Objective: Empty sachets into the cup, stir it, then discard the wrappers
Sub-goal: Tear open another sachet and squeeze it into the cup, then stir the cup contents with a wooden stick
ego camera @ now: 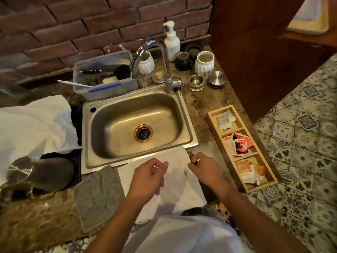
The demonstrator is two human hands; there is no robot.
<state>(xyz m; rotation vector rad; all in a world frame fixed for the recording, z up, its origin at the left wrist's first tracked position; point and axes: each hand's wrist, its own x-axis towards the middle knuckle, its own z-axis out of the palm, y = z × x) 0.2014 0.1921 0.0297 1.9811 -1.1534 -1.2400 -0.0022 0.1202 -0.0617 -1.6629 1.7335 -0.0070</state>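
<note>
your left hand [148, 177] loosely curled, holding nothing, over white cloth [182, 189]; right hand [204, 168] pinches something small and dark; sachet tray [215, 116] right of it.

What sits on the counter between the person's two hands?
In the head view, only the white cloth shows between the left hand and the right hand, with a thin wooden stirrer lying on it.
</note>
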